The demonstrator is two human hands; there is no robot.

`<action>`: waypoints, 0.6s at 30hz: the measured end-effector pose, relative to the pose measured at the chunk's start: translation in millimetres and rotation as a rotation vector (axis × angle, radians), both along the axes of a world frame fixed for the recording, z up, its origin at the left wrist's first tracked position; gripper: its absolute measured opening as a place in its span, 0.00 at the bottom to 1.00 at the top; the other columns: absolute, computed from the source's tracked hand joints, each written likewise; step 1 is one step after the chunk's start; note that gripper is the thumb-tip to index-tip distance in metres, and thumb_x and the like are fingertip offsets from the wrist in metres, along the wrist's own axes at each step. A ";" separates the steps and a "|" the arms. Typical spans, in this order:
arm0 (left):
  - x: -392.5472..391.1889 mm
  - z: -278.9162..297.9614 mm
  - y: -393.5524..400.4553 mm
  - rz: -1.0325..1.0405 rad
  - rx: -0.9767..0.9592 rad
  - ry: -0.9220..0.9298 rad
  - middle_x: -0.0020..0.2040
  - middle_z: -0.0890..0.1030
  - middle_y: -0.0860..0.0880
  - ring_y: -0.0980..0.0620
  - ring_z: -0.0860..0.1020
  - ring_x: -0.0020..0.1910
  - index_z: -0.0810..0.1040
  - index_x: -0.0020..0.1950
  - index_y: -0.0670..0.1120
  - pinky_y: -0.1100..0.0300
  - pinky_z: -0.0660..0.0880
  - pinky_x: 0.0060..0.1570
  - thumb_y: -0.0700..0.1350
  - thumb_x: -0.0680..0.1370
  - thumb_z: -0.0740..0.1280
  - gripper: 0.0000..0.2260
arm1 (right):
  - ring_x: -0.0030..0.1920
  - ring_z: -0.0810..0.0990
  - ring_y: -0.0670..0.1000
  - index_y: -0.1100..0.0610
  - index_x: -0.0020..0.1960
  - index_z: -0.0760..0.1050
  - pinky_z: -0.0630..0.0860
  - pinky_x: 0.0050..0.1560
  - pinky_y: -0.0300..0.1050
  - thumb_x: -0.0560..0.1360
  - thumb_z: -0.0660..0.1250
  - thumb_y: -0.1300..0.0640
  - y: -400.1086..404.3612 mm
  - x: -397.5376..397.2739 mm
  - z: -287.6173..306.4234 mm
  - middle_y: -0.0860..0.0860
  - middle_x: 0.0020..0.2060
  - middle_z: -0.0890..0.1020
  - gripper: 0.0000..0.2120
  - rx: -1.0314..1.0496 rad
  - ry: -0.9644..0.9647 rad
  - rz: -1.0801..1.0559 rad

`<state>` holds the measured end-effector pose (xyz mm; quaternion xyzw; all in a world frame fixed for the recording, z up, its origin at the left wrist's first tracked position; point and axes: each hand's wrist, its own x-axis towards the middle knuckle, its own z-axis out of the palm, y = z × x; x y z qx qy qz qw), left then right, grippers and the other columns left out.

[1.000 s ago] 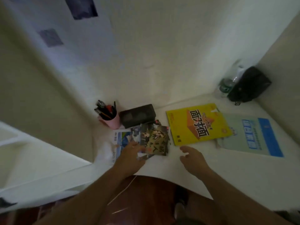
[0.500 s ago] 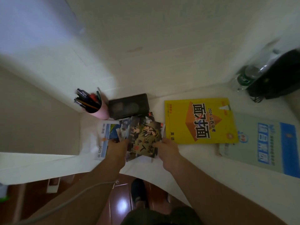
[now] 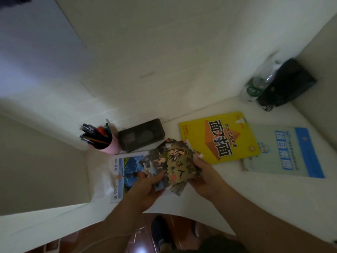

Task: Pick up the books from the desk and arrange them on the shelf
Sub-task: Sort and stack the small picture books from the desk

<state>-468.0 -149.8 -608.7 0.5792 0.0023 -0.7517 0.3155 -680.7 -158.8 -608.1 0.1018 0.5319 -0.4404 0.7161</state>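
Observation:
I hold a small stack of illustrated books (image 3: 173,161) just above the white desk (image 3: 237,194). My left hand (image 3: 145,187) grips its lower left edge, and my right hand (image 3: 206,178) grips its right edge. Under and left of the stack lies a blue-and-white magazine (image 3: 125,172). A yellow book (image 3: 218,136) lies flat to the right. Beyond it, a pale green and blue book (image 3: 286,152) rests on the desk.
A pink cup of pens (image 3: 102,139) and a dark case (image 3: 141,136) stand against the back wall. A plastic bottle (image 3: 257,88) and a black bag (image 3: 286,83) fill the far right corner. The desk's curved front edge is near my arms.
My right hand came in from the bare desk to the stack's right edge. Both hands now hold the illustrated books, raised and tilted off the magazine.

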 end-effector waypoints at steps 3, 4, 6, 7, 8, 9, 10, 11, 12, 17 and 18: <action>-10.2 -1.4 6.2 0.004 -0.033 0.044 0.63 0.83 0.36 0.34 0.81 0.61 0.76 0.69 0.42 0.42 0.85 0.46 0.29 0.80 0.65 0.19 | 0.63 0.84 0.59 0.61 0.71 0.77 0.82 0.60 0.58 0.85 0.64 0.56 17.5 1.1 34.2 0.64 0.63 0.83 0.17 -0.033 -0.086 -0.077; -13.4 -0.7 7.8 0.013 -0.025 0.051 0.64 0.82 0.35 0.33 0.81 0.63 0.76 0.70 0.40 0.41 0.85 0.48 0.29 0.80 0.64 0.19 | 0.57 0.87 0.53 0.64 0.70 0.76 0.84 0.55 0.52 0.85 0.63 0.61 23.4 0.9 41.0 0.67 0.61 0.82 0.16 -0.054 -0.129 -0.126; -19.1 2.8 11.0 0.028 0.019 0.051 0.66 0.81 0.34 0.33 0.79 0.65 0.76 0.69 0.36 0.40 0.83 0.52 0.30 0.82 0.63 0.16 | 0.46 0.87 0.41 0.67 0.68 0.77 0.82 0.46 0.39 0.83 0.64 0.70 28.9 -0.3 50.5 0.66 0.60 0.82 0.14 -0.134 -0.153 -0.186; -21.5 4.6 12.3 0.036 0.046 0.052 0.65 0.81 0.34 0.33 0.79 0.64 0.78 0.67 0.35 0.40 0.83 0.51 0.31 0.83 0.63 0.13 | 0.49 0.87 0.44 0.64 0.68 0.77 0.83 0.49 0.42 0.83 0.64 0.68 30.9 1.4 51.5 0.65 0.60 0.83 0.15 -0.176 -0.143 -0.135; -23.8 6.5 12.7 0.038 0.062 0.060 0.64 0.82 0.34 0.34 0.80 0.62 0.79 0.63 0.35 0.40 0.82 0.50 0.32 0.83 0.64 0.10 | 0.55 0.87 0.51 0.60 0.69 0.78 0.83 0.54 0.50 0.83 0.64 0.65 33.5 4.0 47.6 0.64 0.61 0.84 0.16 -0.211 -0.078 -0.072; -27.4 10.4 12.6 0.025 0.064 0.076 0.62 0.82 0.34 0.34 0.80 0.60 0.80 0.60 0.35 0.40 0.81 0.50 0.32 0.82 0.65 0.08 | 0.59 0.86 0.59 0.56 0.70 0.77 0.82 0.58 0.59 0.82 0.65 0.64 34.2 5.6 41.6 0.62 0.62 0.84 0.17 -0.224 -0.001 -0.009; -30.6 13.4 12.7 -0.006 0.058 0.084 0.60 0.83 0.33 0.34 0.81 0.58 0.81 0.57 0.34 0.40 0.79 0.52 0.33 0.81 0.67 0.07 | 0.60 0.85 0.63 0.54 0.70 0.77 0.82 0.59 0.65 0.80 0.67 0.65 32.1 7.1 35.3 0.60 0.61 0.85 0.19 -0.193 0.047 0.039; -33.5 17.1 12.9 -0.054 0.041 0.076 0.58 0.83 0.33 0.34 0.81 0.57 0.81 0.54 0.33 0.38 0.78 0.55 0.34 0.77 0.69 0.07 | 0.59 0.85 0.65 0.53 0.69 0.78 0.81 0.58 0.70 0.79 0.70 0.66 30.1 6.7 31.8 0.59 0.59 0.86 0.20 -0.175 0.129 0.075; -36.0 22.3 12.2 -0.106 0.012 0.057 0.57 0.83 0.32 0.34 0.81 0.56 0.81 0.52 0.33 0.37 0.78 0.59 0.34 0.74 0.71 0.09 | 0.58 0.85 0.65 0.53 0.68 0.78 0.81 0.56 0.72 0.78 0.72 0.67 27.8 3.1 30.8 0.58 0.57 0.87 0.21 -0.173 0.228 0.101; -23.6 41.7 -20.9 -0.281 -0.287 -0.067 0.60 0.85 0.41 0.43 0.82 0.60 0.76 0.69 0.44 0.44 0.79 0.63 0.42 0.79 0.70 0.18 | 0.54 0.87 0.61 0.51 0.63 0.80 0.83 0.36 0.54 0.75 0.72 0.75 2.1 -52.9 45.2 0.55 0.55 0.88 0.24 -0.315 0.511 0.171; -22.6 43.0 -32.4 -0.343 -0.338 -0.079 0.61 0.85 0.43 0.43 0.82 0.62 0.75 0.71 0.47 0.44 0.78 0.64 0.44 0.79 0.71 0.20 | 0.53 0.87 0.60 0.52 0.61 0.81 0.84 0.37 0.54 0.74 0.72 0.77 -3.0 -66.0 47.7 0.55 0.54 0.88 0.25 -0.356 0.577 0.212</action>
